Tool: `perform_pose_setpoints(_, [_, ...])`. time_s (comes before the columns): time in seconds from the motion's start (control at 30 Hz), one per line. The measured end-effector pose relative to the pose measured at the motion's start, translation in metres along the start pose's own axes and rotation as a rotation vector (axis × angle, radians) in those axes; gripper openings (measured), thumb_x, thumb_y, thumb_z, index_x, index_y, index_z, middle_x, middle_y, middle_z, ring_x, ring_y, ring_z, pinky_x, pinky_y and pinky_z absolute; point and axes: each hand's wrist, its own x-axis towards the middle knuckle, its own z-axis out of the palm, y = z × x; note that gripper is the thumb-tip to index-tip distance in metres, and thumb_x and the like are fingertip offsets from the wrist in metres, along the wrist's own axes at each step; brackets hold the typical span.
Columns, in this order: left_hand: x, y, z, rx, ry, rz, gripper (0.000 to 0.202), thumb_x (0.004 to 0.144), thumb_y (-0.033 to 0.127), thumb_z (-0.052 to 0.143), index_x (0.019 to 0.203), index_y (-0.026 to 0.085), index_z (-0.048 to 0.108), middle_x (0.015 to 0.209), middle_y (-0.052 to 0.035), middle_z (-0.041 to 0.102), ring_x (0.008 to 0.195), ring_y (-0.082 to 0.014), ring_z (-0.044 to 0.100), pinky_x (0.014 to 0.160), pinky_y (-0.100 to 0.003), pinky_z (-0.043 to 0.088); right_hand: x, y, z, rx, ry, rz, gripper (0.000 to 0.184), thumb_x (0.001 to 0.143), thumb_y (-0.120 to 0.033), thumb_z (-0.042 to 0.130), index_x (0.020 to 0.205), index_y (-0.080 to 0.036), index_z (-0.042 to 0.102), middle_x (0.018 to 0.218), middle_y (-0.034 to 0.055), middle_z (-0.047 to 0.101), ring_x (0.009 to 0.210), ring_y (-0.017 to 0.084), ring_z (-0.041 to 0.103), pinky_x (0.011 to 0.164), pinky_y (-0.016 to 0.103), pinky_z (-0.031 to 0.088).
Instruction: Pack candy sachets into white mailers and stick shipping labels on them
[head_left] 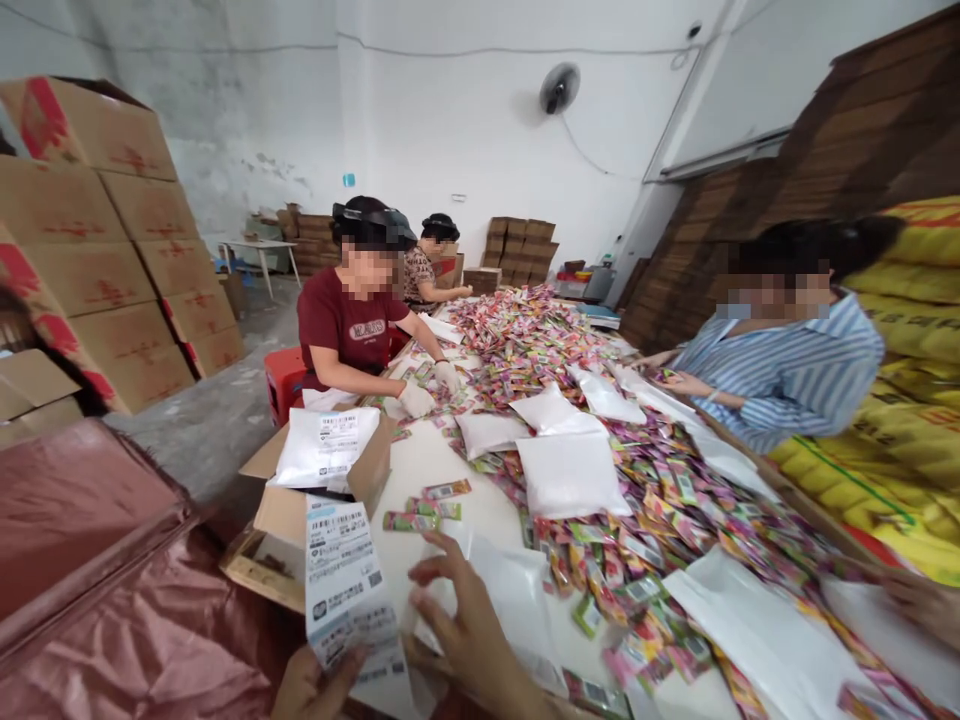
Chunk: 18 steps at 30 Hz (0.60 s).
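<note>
A strip of printed shipping labels (345,575) with barcodes is pinched between the thumb and fingers of my left hand (319,685), low in the view. To the right of the strip, my right hand (469,635) hangs with its fingers curved and apart, holding nothing that I can see. Under and beside it lies a white mailing bag (517,600) on the table (420,455). Just beyond are several small colourful sachets (424,507). An open cardboard box (371,470) stands at the left, with a labelled white package (326,445) on top.
A large heap of sachets (540,340) covers much of the table, with filled white bags (570,470) on it. Co-workers in a dark red shirt (345,345) and a striped shirt (795,370) sit at either side. Stacked cartons (120,260) stand left.
</note>
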Motion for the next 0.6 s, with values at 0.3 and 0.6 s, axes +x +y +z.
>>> perform_pose_setpoints(0.3, [-0.007, 0.012, 0.002, -0.019, -0.181, -0.12, 0.041, 0.086, 0.04, 0.051, 0.092, 0.007, 0.076, 0.078, -0.0169, 0.076, 0.085, -0.0316, 0.073, 0.078, -0.042, 0.058, -0.028, -0.027, 0.006, -0.018, -0.032, -0.552, 0.016, 0.092, -0.019, 0.049, 0.099, -0.027, 0.061, 0.089, 0.0025, 0.069, 0.083, 0.018, 0.062, 0.08, 0.033, 0.044])
perform_pose_setpoints(0.6, [0.008, 0.001, -0.035, -0.408, 0.214, -0.301, 0.06, 0.083, 0.019, 0.064, 0.139, 0.01, 0.044, 0.094, -0.0108, 0.077, 0.095, -0.0281, 0.071, 0.087, -0.038, 0.057, 0.017, 0.033, -0.079, -0.06, 0.397, 0.185, 0.013, 0.087, -0.033, 0.053, 0.084, -0.021, 0.058, 0.075, 0.0028, 0.06, 0.072, 0.021, 0.058, 0.068, 0.031, 0.047])
